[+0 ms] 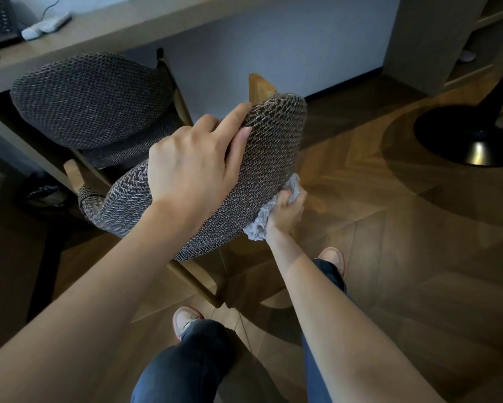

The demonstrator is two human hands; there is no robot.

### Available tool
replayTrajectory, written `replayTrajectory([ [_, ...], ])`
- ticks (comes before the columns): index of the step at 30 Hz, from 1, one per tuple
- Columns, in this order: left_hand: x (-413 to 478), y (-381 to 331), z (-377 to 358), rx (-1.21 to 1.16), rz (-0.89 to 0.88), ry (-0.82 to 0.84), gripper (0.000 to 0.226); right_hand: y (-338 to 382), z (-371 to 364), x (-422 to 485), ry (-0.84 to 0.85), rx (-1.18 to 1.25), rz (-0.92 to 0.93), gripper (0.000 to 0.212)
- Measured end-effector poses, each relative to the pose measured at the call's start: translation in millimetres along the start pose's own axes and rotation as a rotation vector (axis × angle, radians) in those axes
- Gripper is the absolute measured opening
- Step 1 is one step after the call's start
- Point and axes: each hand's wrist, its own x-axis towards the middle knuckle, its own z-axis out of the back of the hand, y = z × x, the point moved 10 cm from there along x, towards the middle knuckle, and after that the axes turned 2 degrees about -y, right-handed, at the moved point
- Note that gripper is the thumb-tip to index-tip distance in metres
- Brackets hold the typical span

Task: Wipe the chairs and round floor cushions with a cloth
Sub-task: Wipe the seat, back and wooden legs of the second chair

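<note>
Coarse woven tweed covers the curved chair backrest (267,146). My left hand (192,161) curls over its top, while my right hand (285,212) clutches a fluffy grey cloth (259,225) against its outer face. Beyond, a round woven cushion (90,100) sits tilted by the wooden table (128,27).

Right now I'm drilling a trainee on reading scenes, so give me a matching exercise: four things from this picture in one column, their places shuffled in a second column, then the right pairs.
Things
1. cloth
2. left hand
3. black round base
4. white remote

Places
A. on the desk
B. on the floor, at the right
C. bunched in the right hand, against the chair back
D. gripping the top of the chair back

Pairs: 1-C, 2-D, 3-B, 4-A
</note>
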Motion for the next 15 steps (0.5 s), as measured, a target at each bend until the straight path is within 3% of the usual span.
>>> replayTrajectory([
  [3,-0.5,0.3,0.8,-0.004,-0.007,0.004,0.043,7.1,6.0,-5.2,-0.030,0.068,-0.039,0.026],
  [9,0.5,4.7,1.6,-0.082,0.018,0.030,0.041,117.7,19.3,-62.6,-0.048,0.304,0.354,0.022],
  [13,3.6,20.3,-0.3,-0.299,0.043,0.118,0.034,181.8,30.0,-100.7,-0.055,0.296,0.692,0.030],
  [15,2.0,33.9,-2.7,-0.453,0.072,0.190,0.032,190.4,27.6,-110.6,-0.047,0.277,0.763,0.031],
])
